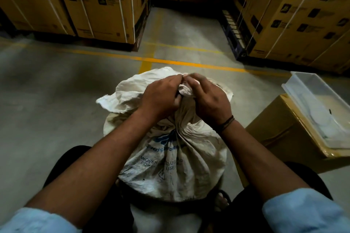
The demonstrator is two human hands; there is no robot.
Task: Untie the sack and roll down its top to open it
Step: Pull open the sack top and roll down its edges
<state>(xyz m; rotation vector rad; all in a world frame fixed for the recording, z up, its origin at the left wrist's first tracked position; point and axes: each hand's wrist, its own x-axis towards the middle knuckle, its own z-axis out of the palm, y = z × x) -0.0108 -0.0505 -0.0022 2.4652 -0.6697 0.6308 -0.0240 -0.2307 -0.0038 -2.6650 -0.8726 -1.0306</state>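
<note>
Two hands work the sack (170, 157) neck. L hand (161, 98) clamped on gathered fabric just above the cinched neck; R hand (208, 100) fingers pinch the knot (184, 89) opposite, nearly touching L. Sack stands upright on floor (47, 100) btwn the knees (loose top flap spills behind the grip). Clear bin (310, 89) on carton (280, 134), well right of R wrist.

Off-white woven sack (170, 159) upright on floor; neck bunched.

Both hands (186, 98) on sack (170, 161) knot
</note>
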